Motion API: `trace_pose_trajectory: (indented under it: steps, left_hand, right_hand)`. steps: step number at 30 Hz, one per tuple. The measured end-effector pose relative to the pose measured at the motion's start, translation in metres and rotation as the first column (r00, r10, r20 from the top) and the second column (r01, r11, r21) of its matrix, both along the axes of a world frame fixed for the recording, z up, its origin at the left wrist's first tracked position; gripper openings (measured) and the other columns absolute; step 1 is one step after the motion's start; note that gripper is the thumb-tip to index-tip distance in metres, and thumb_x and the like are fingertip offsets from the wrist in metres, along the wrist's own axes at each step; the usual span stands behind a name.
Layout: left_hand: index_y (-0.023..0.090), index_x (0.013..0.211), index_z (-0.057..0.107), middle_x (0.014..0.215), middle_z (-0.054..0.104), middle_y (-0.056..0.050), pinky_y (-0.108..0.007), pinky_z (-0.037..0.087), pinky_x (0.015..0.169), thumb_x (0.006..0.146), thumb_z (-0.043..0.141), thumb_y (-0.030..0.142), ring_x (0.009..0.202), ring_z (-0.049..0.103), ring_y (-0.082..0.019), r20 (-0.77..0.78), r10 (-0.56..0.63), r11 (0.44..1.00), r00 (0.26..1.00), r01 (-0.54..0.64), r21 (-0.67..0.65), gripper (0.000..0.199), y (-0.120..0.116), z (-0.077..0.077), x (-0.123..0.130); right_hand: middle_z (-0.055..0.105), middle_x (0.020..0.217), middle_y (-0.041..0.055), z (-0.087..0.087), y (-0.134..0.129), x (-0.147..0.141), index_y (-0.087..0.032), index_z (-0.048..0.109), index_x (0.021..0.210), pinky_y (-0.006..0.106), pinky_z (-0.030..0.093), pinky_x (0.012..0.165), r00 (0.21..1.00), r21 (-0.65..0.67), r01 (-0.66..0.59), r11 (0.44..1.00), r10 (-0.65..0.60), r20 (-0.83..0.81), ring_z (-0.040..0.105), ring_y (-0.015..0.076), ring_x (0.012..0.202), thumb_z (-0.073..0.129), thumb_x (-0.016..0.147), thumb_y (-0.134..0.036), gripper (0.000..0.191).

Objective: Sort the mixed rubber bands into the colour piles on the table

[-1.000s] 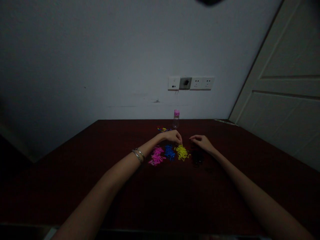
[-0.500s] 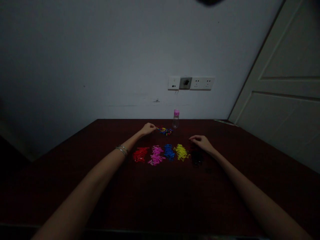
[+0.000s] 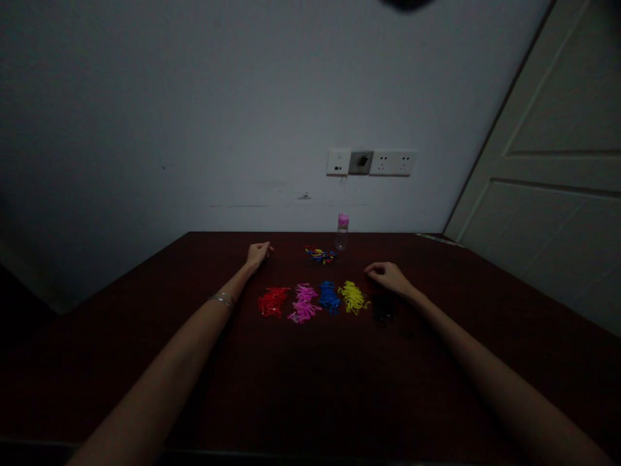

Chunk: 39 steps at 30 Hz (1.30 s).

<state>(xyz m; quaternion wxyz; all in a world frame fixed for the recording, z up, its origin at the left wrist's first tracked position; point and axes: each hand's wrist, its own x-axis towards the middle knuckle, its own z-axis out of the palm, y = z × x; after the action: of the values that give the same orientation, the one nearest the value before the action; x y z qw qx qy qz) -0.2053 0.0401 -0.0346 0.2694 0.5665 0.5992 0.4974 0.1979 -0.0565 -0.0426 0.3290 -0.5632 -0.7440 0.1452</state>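
My left hand is at the far left of the table with its fingers closed together; anything in them is too small to make out. To its right lies a mixed heap of small thin strips in blue, yellow and red. My right hand rests at the right, fingers curled in a pinch whose contents are hidden. Near it are a pile of yellow strips and a dark pile of black strips. Further left lie piles of blue, pink and red strips.
A clear bottle with a pink cap stands upright at the back of the dark red-brown table. Behind it rises a wall with socket plates. A pale panelled door is on the right.
My left hand has moved left, away from the mixed heap. My right hand has barely shifted, its fingers now more curled. The piles look the same.
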Motion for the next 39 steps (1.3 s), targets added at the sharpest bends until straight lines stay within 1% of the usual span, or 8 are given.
trace_pose_trajectory:
  steps: [3,7,12,17,21,29,34,39]
  left_hand:
    - [0.01,0.065,0.063,0.042,0.042,0.003,-0.019,0.026,0.043,0.075,0.043,0.038,0.04,0.035,-0.007,0.003,-0.005,1.0,1.0,0.005,0.008,0.035,0.0,0.0,-0.001]
    - [0.011,0.062,0.062,0.041,0.043,0.003,-0.019,0.028,0.045,0.074,0.043,0.037,0.042,0.037,-0.008,-0.018,0.003,1.0,1.0,-0.002,0.03,0.034,0.003,-0.004,-0.002]
    - [0.011,0.064,0.063,0.043,0.044,0.002,-0.02,0.029,0.046,0.075,0.042,0.039,0.043,0.039,-0.009,-0.076,0.005,1.0,0.997,-0.004,0.022,0.037,0.002,-0.006,-0.002]
    - [0.012,0.064,0.064,0.043,0.044,0.002,-0.02,0.03,0.047,0.075,0.042,0.039,0.044,0.039,-0.009,-0.112,-0.003,0.999,0.994,0.009,0.052,0.037,0.0,-0.007,-0.004]
    - [0.011,0.066,0.064,0.044,0.044,0.002,-0.019,0.029,0.046,0.076,0.041,0.039,0.043,0.038,-0.008,-0.079,0.01,0.998,0.997,-0.005,0.06,0.038,-0.001,-0.007,-0.005]
    - [0.01,0.067,0.064,0.044,0.044,0.003,-0.02,0.026,0.043,0.075,0.041,0.038,0.04,0.034,-0.007,0.023,0.029,0.998,0.999,-0.03,0.061,0.037,-0.004,-0.004,-0.007]
    - [0.01,0.066,0.063,0.043,0.043,0.003,-0.019,0.025,0.042,0.074,0.042,0.039,0.039,0.033,-0.006,0.045,0.009,0.998,0.999,-0.012,0.062,0.036,-0.002,-0.006,-0.008]
    - [0.01,0.064,0.063,0.043,0.042,0.003,-0.019,0.024,0.041,0.073,0.044,0.04,0.039,0.034,-0.007,0.081,-0.013,0.996,0.997,0.006,0.09,0.036,0.002,-0.01,-0.009]
  right_hand:
    - [0.068,0.082,0.0048,0.006,0.004,-0.011,-0.017,0.068,0.085,0.026,0.045,0.067,0.999,0.043,-0.015,0.999,0.013,0.048,0.061,0.0179,0.074,0.048,0.072,-0.028,0.026]
    - [0.067,0.086,0.0044,0.012,0.015,-0.038,-0.019,0.067,0.089,0.026,0.045,0.069,0.996,0.089,-0.052,0.995,0.045,0.079,0.06,0.0177,0.078,0.049,0.073,-0.027,0.026]
    - [0.067,0.091,0.003,0.015,0.037,-0.073,-0.021,0.065,0.095,0.026,0.044,0.073,0.982,0.061,-0.111,0.992,0.101,0.158,0.06,0.0172,0.081,0.056,0.071,-0.024,0.025]
    - [0.064,0.098,0.0044,0.01,0.053,-0.092,-0.023,0.059,0.107,0.027,0.043,0.073,0.971,0.041,-0.086,0.995,0.075,0.226,0.058,0.0193,0.088,0.059,0.072,-0.028,0.035]
    - [0.064,0.1,0.0039,0.009,0.056,-0.096,-0.025,0.056,0.111,0.027,0.042,0.071,0.959,0.033,-0.058,0.998,0.046,0.279,0.057,0.0199,0.09,0.055,0.075,-0.026,0.035]
    - [0.062,0.104,0.0045,0.011,0.055,-0.099,-0.026,0.052,0.116,0.027,0.041,0.069,0.96,0.041,-0.048,0.998,0.035,0.278,0.057,0.0209,0.091,0.051,0.076,-0.021,0.04]
    - [0.063,0.101,0.0048,0.01,0.056,-0.095,-0.026,0.052,0.115,0.026,0.041,0.066,0.967,0.039,-0.037,0.999,0.025,0.255,0.058,0.0194,0.084,0.048,0.078,-0.022,0.038]
    - [0.064,0.094,0.0051,0.01,0.055,-0.086,-0.023,0.052,0.116,0.024,0.041,0.066,0.978,0.051,-0.068,0.996,0.057,0.203,0.058,0.0171,0.08,0.05,0.077,-0.019,0.04]
